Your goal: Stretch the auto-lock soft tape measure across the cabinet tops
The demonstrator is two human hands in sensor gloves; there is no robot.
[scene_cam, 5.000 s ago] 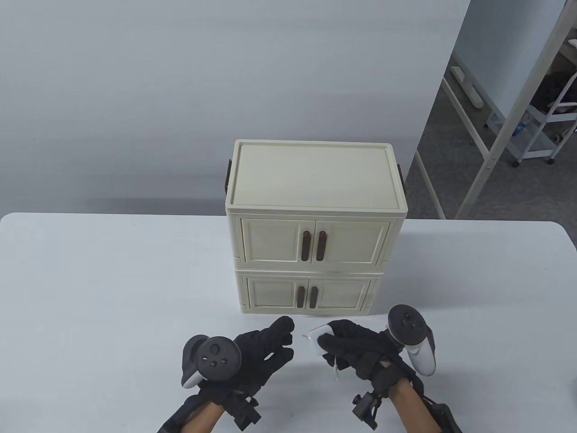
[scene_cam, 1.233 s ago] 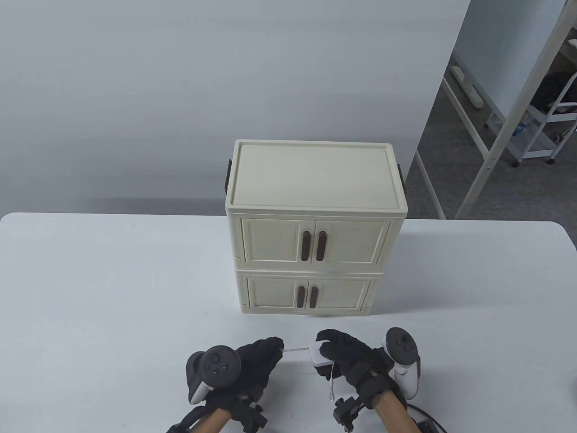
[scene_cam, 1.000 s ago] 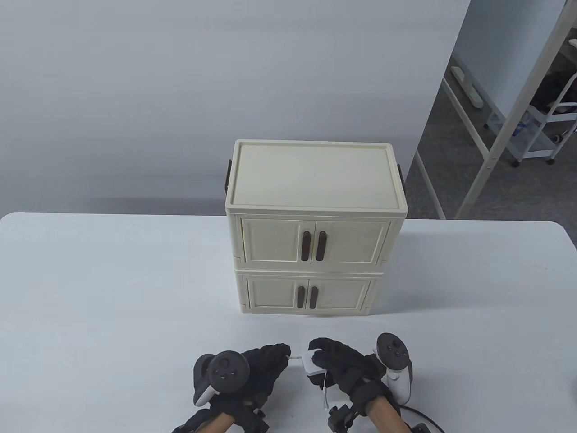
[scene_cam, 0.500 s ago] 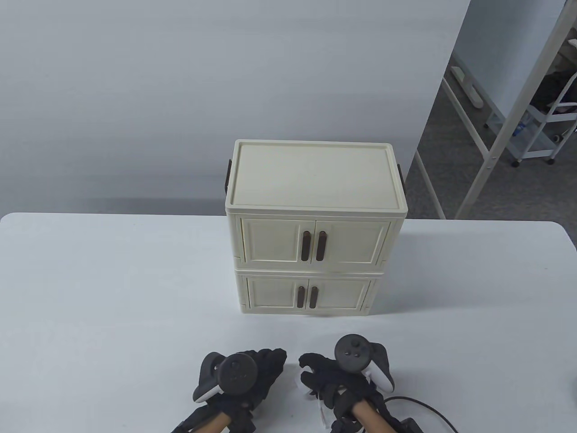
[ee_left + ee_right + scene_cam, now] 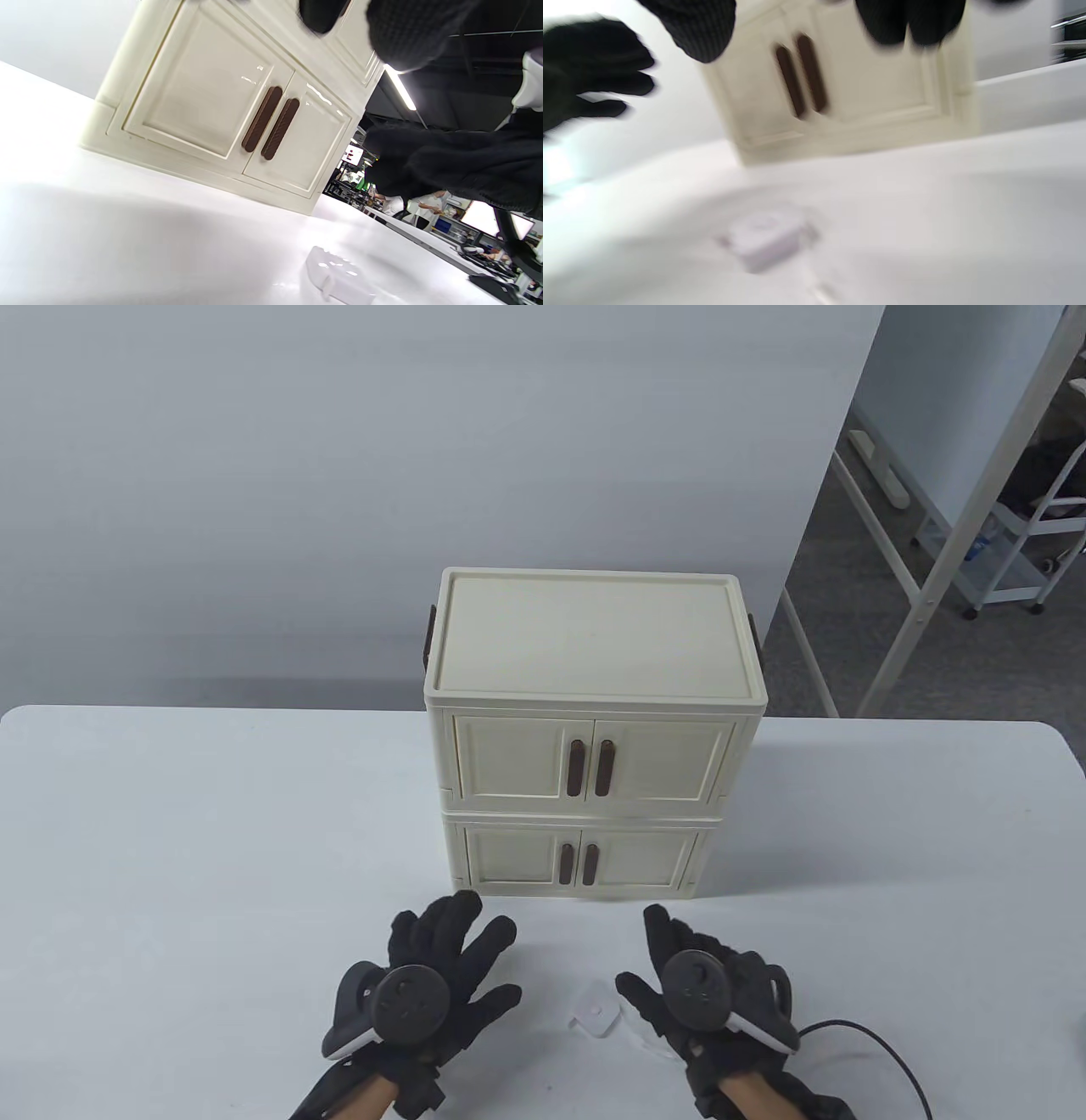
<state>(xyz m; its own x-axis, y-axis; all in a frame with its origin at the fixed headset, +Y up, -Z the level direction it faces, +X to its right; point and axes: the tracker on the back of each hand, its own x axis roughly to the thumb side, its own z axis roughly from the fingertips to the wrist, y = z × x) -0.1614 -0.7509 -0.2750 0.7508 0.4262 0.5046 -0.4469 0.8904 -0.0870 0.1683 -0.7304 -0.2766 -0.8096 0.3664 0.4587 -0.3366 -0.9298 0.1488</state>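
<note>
Hands: left hand (image 5: pixel 441 976) and right hand (image 5: pixel 708 984) both lie flat with fingers spread, gripping nothing; each sits on either side of the small white plastic tape measure case (image 5: pixel 594 1012), which neither hand touches.
Tape measure: the white case lies on the white table (image 5: pixel 212 831), in front of the cabinet and nearer the viewer than its lower doors; in the left wrist view it (image 5: pixel 335 277) rests well apart from the cabinet base, and the right wrist view shows it (image 5: pixel 765 237) blurred. No tape is visibly drawn out; a thin white cord seems to trail from the case toward the right hand, though it is too faint to be sure.
Cabinet: the cream two-tier plastic cabinet (image 5: pixel 594 729) with dark brown handles stands at the middle of the table's far part, doors closed, its flat recessed top (image 5: pixel 590 632) bare.
Why so placed: with palms down and fingers splayed beside the case, this reads as a rest pose, the tool parked within reach of either hand.
Task progress: nothing spans the cabinet top, so the stretch looks either not done or finished and put away; I cannot tell which.
Next call: probably one hand gripping the case and the other pinching the tape's end tab.
</note>
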